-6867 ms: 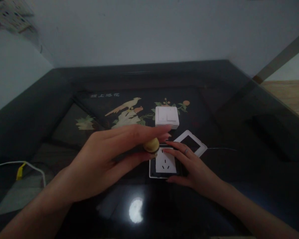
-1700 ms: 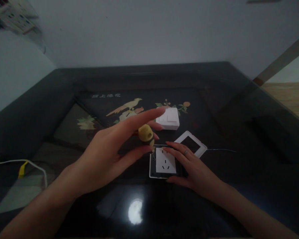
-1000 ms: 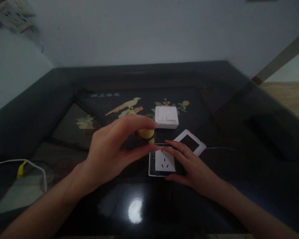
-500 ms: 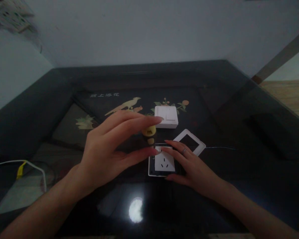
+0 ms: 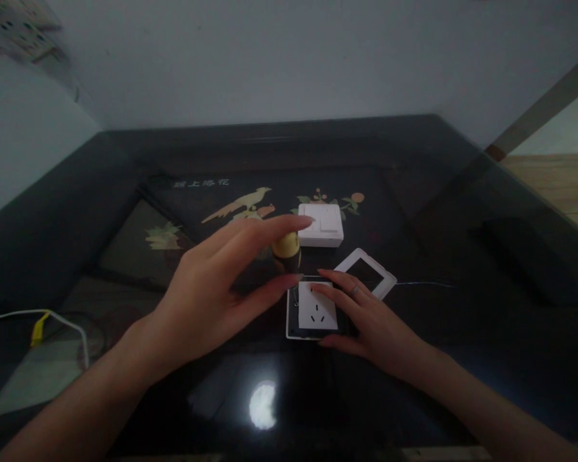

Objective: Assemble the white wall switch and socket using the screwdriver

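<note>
My left hand [image 5: 212, 279] is closed around the yellow-and-black handle of a screwdriver [image 5: 288, 253], thumb on one side and fingers on the other. Its thin shaft points down to the left edge of a wall socket [image 5: 317, 314], which has a white centre with slots and a dark surround. My right hand [image 5: 370, 314] grips the socket from the right, fingers over its top and thumb at the lower edge. Behind the socket, partly under the right fingers, lies a white cover frame [image 5: 388, 282]. A white switch box [image 5: 320, 226] sits farther back.
The dark glossy table [image 5: 270, 410] bears a bird-and-flower picture and reflects a bright light. A white cable [image 5: 38, 312] with a yellow tag runs at left. A power strip [image 5: 19, 32] hangs at the upper left near the wall [image 5: 289, 58].
My left fingers and thumb have shifted slightly up on the screwdriver handle, which has turned and shows a different side. My right hand keeps its place on the socket.
</note>
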The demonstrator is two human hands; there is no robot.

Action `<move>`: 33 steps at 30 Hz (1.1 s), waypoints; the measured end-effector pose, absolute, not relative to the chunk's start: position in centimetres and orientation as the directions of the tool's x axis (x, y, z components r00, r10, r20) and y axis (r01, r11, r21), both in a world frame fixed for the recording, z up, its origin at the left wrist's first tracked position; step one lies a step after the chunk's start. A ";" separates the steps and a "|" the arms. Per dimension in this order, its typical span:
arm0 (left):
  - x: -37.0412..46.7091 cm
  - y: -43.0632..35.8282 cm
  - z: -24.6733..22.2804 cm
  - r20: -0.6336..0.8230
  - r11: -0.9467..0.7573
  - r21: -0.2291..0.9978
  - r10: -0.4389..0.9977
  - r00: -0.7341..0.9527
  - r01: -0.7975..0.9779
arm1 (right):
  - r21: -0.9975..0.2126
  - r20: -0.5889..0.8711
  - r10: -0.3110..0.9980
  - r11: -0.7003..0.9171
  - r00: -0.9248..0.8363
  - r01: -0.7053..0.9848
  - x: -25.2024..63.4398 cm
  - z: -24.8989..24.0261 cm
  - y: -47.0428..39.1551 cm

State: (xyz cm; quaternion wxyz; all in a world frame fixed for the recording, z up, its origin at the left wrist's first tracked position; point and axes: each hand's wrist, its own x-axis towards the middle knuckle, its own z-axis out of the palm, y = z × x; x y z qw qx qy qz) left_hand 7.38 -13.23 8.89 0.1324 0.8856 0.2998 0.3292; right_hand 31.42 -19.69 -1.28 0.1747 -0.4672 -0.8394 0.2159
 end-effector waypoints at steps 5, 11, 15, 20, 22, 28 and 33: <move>6.9 -13.3 9.1 0.412 -0.727 0.582 0.650 0.639 0.364 | -0.559 0.056 0.846 0.466 -0.530 0.685 31.9 -1.0 -19.5; 7.1 -12.9 8.8 0.613 -0.854 0.355 0.519 0.596 0.380 | -0.625 0.056 0.823 0.470 -0.565 0.623 32.6 -0.4 -19.4; 6.9 -13.3 9.4 0.469 -0.800 0.451 0.590 0.657 0.397 | -0.634 0.115 0.829 0.485 -0.546 0.602 32.5 -0.5 -19.4; 6.7 -13.4 9.4 0.452 -0.762 0.507 0.632 0.629 0.402 | -0.577 0.170 0.812 0.541 -0.559 0.611 32.4 -0.6 -19.4; 6.8 -13.3 9.2 0.512 -0.794 0.470 0.600 0.614 0.385 | -0.559 0.187 0.807 0.556 -0.560 0.614 32.6 -0.7 -19.4; 6.7 -13.4 9.5 0.438 -0.764 0.490 0.631 0.640 0.419 | -0.452 0.250 0.751 0.649 -0.612 0.612 32.8 -0.8 -19.2; 6.5 -13.3 9.6 0.422 -0.761 0.470 0.639 0.643 0.448 | -0.365 0.286 0.707 0.705 -0.647 0.608 32.8 -0.8 -18.9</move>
